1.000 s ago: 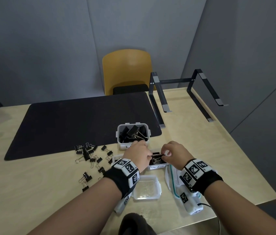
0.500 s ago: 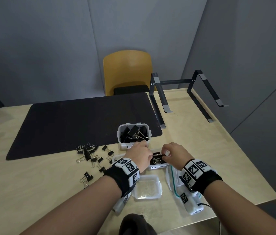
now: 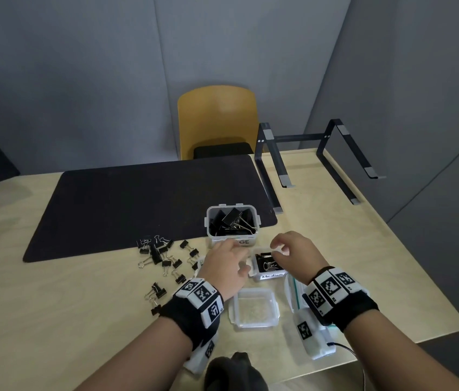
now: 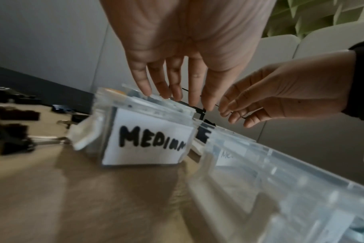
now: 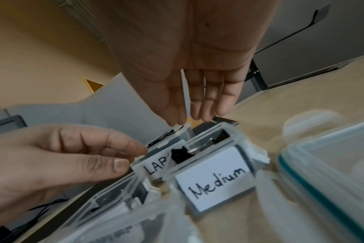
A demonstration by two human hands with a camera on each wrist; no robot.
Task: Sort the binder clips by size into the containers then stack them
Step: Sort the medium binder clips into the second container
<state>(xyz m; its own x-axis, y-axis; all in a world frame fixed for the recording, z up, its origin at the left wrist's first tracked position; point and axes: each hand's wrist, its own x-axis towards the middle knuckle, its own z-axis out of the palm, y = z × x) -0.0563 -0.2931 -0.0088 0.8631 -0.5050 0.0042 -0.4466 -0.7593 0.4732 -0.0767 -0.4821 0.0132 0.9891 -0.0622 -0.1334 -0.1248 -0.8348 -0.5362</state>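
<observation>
A clear container labelled Medium [image 3: 268, 275] [image 5: 214, 177] holds several black binder clips [image 3: 266, 263]. My right hand [image 3: 279, 249] [image 5: 197, 111] hovers over it with relaxed, almost straight fingers and holds nothing. To its left, my left hand [image 3: 241, 266] [image 4: 177, 92] is open and empty above a second container labelled medium [image 4: 148, 144], which it mostly hides in the head view. Behind them, the container labelled Large [image 3: 232, 224] holds big clips. Several small loose clips [image 3: 166, 258] lie on the table to the left. An empty clear container [image 3: 253, 307] sits nearest me.
A clear lid with a teal seal [image 3: 293, 292] lies under my right wrist. A black desk mat [image 3: 138, 204] covers the table's middle. A dark laptop stand [image 3: 318, 162] stands at the back right, with a yellow chair [image 3: 218, 119] beyond the far edge.
Both hands were pinched together on a clip over the Medium container. They have now parted and loosened, and the clip lies in the container.
</observation>
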